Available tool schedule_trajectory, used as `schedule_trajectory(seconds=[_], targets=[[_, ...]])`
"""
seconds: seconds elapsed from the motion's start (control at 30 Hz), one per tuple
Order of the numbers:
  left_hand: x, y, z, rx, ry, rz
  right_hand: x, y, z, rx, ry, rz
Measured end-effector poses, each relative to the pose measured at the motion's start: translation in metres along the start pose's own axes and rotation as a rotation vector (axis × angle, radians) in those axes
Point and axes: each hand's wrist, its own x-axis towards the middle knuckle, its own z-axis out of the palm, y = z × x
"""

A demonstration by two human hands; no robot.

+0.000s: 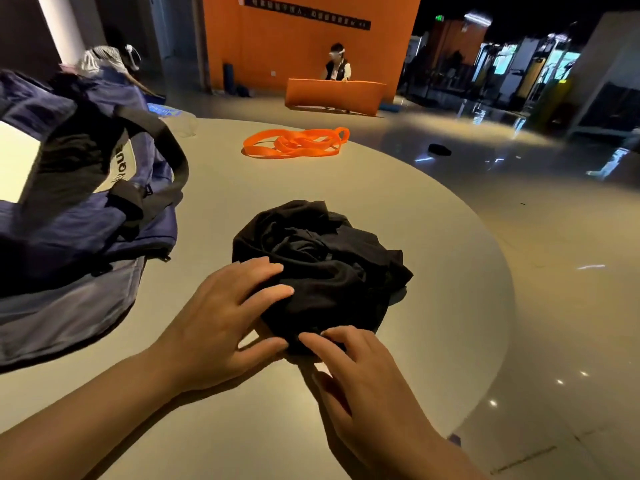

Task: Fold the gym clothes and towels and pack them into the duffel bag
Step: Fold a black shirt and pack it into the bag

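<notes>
A crumpled black garment (pixel 325 261) lies in a heap on the round pale table (pixel 433 237) in front of me. My left hand (pixel 221 320) rests on its near left side with fingers spread and fairly straight. My right hand (pixel 360 368) touches the garment's near edge with its fingertips; whether it pinches the cloth is unclear. The navy duffel bag (pixel 79 209) with black straps stands at the left of the table, its opening not clearly shown.
An orange resistance band (pixel 294 143) lies coiled at the far side of the table. A clear plastic item (pixel 181 124) sits behind the bag. A person stands behind an orange mat (pixel 334 97) across the glossy floor. The table's curved edge runs along the right.
</notes>
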Motion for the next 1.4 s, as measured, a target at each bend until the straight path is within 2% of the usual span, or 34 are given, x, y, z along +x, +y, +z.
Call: schedule_trajectory(seconds=[0.2,0.27,0.37,0.47,0.53,0.63,0.7,0.77,0.87,0.93,1.13,1.23,1.3,1.4], targets=[[-0.003,0.000,0.001,-0.120,-0.131,-0.026,-0.007,-0.002,0.001,0.109,0.143,0.018],[-0.002,0.000,0.000,-0.119,-0.144,-0.011,-0.006,-0.003,0.002,0.093,0.141,0.030],[-0.001,0.002,-0.002,-0.135,-0.112,0.013,-0.007,-0.003,0.002,0.064,0.125,0.018],[0.001,0.005,-0.006,-0.201,-0.089,0.037,-0.009,-0.002,-0.008,0.195,0.185,0.067],[0.002,0.006,-0.011,-0.360,-0.052,-0.027,-0.007,0.001,-0.019,0.295,0.242,0.115],[0.001,0.003,-0.015,-0.541,0.044,-0.172,0.008,0.012,-0.032,0.282,0.307,0.163],[0.001,0.002,-0.017,-0.508,0.096,-0.201,0.023,0.022,-0.037,0.200,0.237,0.210],[0.002,0.002,-0.019,-0.395,0.142,-0.188,0.034,0.033,-0.038,0.110,0.087,0.241],[0.000,-0.006,-0.024,-0.297,0.221,-0.290,0.037,0.045,-0.033,0.141,-0.037,0.275],[-0.001,-0.016,-0.025,-0.222,0.222,-0.337,0.033,0.050,-0.033,0.155,0.025,0.290],[-0.004,-0.039,-0.030,-0.147,0.099,-0.269,0.038,0.084,-0.069,0.333,0.256,0.430],[-0.003,-0.040,-0.032,-0.079,0.149,-0.329,0.044,0.102,-0.089,0.414,0.344,0.514],[-0.003,-0.038,-0.037,-0.020,0.247,-0.427,0.045,0.117,-0.093,0.327,0.354,0.598],[-0.005,-0.039,-0.042,0.055,0.329,-0.554,0.038,0.128,-0.085,0.085,0.258,0.721]])
